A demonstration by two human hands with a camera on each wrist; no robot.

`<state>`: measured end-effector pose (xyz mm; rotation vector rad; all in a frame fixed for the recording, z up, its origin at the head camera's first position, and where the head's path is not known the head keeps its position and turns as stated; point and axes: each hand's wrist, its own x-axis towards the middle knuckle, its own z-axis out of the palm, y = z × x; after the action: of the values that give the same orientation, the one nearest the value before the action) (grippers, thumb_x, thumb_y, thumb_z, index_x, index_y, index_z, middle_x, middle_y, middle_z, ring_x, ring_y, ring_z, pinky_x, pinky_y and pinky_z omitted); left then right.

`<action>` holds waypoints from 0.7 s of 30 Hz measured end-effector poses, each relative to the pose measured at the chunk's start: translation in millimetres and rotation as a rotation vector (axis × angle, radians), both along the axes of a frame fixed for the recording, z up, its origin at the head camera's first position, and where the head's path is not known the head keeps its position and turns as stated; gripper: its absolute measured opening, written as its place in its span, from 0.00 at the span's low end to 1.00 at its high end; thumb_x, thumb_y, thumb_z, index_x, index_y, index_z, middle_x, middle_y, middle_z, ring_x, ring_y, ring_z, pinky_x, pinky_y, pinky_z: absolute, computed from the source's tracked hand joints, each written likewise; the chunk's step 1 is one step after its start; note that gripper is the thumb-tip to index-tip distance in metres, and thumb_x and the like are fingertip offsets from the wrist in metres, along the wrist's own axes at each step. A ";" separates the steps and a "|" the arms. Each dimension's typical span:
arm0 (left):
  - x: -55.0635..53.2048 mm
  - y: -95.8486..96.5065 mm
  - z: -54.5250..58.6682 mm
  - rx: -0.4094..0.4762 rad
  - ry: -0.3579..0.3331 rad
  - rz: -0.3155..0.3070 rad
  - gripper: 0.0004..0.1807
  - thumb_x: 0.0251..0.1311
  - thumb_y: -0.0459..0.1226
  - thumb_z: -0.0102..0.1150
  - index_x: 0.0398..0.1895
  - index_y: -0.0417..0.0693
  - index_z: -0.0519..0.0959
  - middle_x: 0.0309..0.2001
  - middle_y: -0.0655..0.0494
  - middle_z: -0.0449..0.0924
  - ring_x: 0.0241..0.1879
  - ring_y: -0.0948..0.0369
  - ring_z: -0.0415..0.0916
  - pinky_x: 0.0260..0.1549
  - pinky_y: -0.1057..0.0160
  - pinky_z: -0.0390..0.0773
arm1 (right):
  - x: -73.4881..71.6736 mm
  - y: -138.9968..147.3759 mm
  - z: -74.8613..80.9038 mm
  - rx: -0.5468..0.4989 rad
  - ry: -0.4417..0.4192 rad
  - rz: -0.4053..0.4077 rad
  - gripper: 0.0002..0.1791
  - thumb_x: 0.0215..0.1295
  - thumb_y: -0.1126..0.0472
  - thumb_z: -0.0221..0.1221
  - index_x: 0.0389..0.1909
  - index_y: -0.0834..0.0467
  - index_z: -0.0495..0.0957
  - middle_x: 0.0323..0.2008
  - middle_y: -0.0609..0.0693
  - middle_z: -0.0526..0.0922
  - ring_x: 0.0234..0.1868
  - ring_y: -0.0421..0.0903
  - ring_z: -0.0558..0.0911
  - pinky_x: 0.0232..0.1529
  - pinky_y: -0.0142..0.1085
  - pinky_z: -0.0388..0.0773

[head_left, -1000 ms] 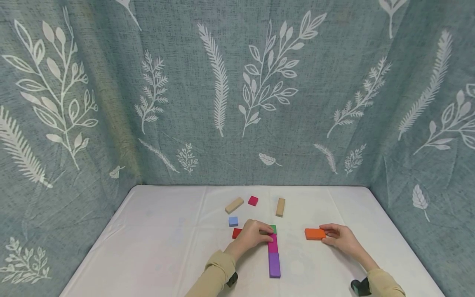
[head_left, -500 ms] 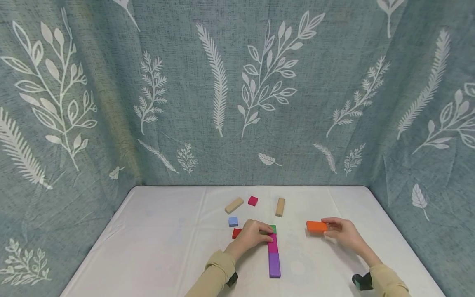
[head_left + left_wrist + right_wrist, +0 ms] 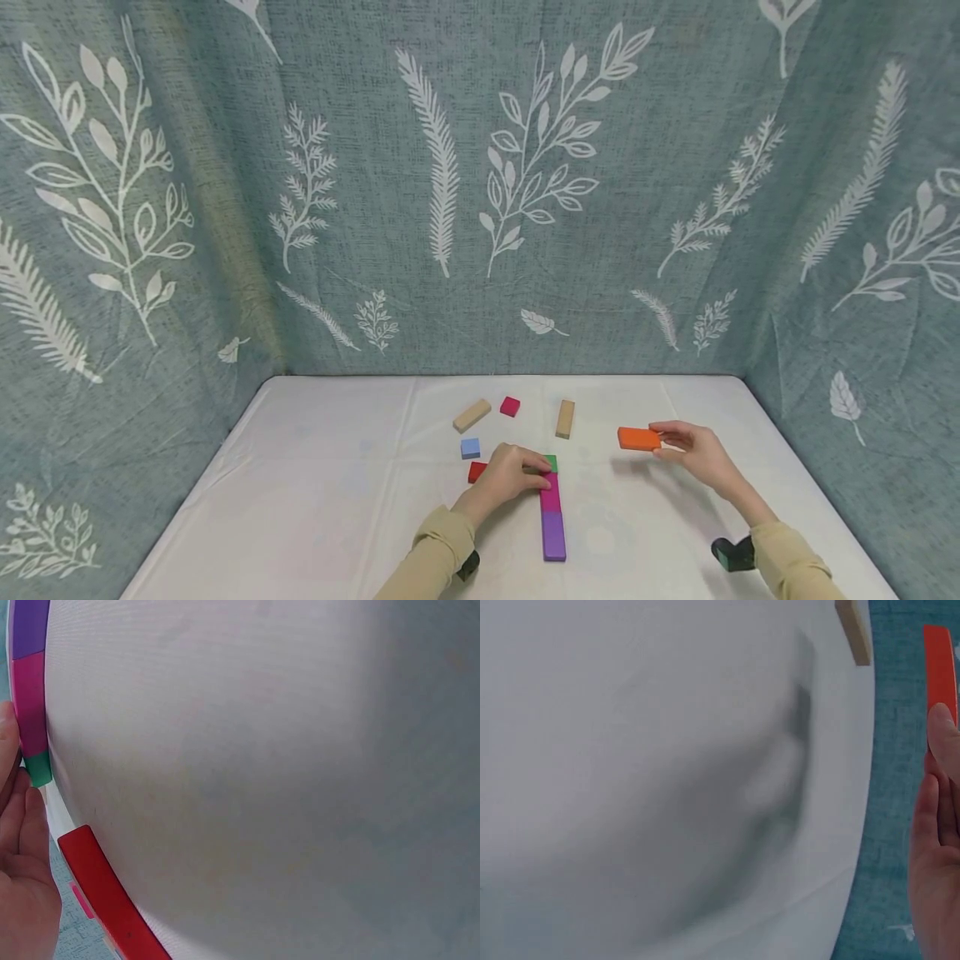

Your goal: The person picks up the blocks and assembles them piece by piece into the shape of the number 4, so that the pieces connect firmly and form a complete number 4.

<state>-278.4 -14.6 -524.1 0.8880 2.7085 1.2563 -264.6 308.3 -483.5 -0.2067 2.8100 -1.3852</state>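
A row of wooden blocks lies flat on the white table: purple (image 3: 553, 537), magenta (image 3: 551, 498) and green (image 3: 552, 461), end to end. My left hand (image 3: 504, 479) is at the row's far end, thumb and fingers pinching the magenta block near its joint with the green one. Over on the right, my right hand (image 3: 699, 456) pinches an orange block (image 3: 637, 439) by its right end. That block is up off the table, its shadow below it. A red block (image 3: 477, 472) is partly hidden behind my left hand; the left wrist view shows its long side.
Beyond my left hand lie a light blue block (image 3: 470, 448), a natural wood block (image 3: 472, 416) and a small crimson block (image 3: 510, 407). Another natural wood block (image 3: 565, 419) lies behind the row. A patterned teal curtain (image 3: 480, 317) stands around the table's back and sides.
My right hand has lifted the orange block off the table and carried it away from me, toward the back. The left hand and the row of blocks have stayed in place.
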 end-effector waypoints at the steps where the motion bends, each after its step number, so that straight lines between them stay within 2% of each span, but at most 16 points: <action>1: -0.3 -0.1 -0.1 0.001 0.005 -0.001 0.14 0.45 0.37 0.73 0.37 0.44 0.87 0.40 0.53 0.87 0.47 0.59 0.83 0.50 0.64 0.80 | -0.1 -1.1 1.4 -0.005 0.003 0.003 0.25 0.57 0.65 0.64 0.56 0.68 0.74 0.55 0.66 0.77 0.57 0.61 0.77 0.52 0.38 0.79; 7: -0.3 -0.3 -0.4 0.002 0.013 -0.007 0.14 0.46 0.37 0.72 0.37 0.43 0.87 0.40 0.53 0.87 0.47 0.59 0.83 0.49 0.64 0.80 | 1.0 -12.8 7.8 -0.037 0.019 0.015 0.25 0.56 0.67 0.65 0.56 0.68 0.74 0.55 0.66 0.77 0.56 0.60 0.78 0.51 0.37 0.80; 14: 0.4 -0.3 0.4 0.000 0.007 0.002 0.13 0.46 0.38 0.72 0.37 0.43 0.87 0.40 0.53 0.87 0.47 0.59 0.83 0.49 0.65 0.80 | 1.9 -26.8 14.4 -0.070 0.043 0.060 0.24 0.56 0.66 0.65 0.55 0.67 0.75 0.54 0.65 0.78 0.56 0.60 0.77 0.54 0.44 0.78; 21: -0.4 0.5 -0.6 -0.019 0.014 0.013 0.13 0.46 0.38 0.72 0.37 0.44 0.87 0.40 0.54 0.87 0.47 0.59 0.83 0.49 0.66 0.79 | 1.1 -34.7 17.8 -0.070 0.054 0.090 0.24 0.56 0.65 0.65 0.55 0.67 0.75 0.54 0.65 0.78 0.56 0.59 0.78 0.55 0.45 0.77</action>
<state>-278.8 -14.0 -524.8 0.8822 2.7364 1.2286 -263.5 273.6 -465.6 -0.3717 2.7583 -1.4820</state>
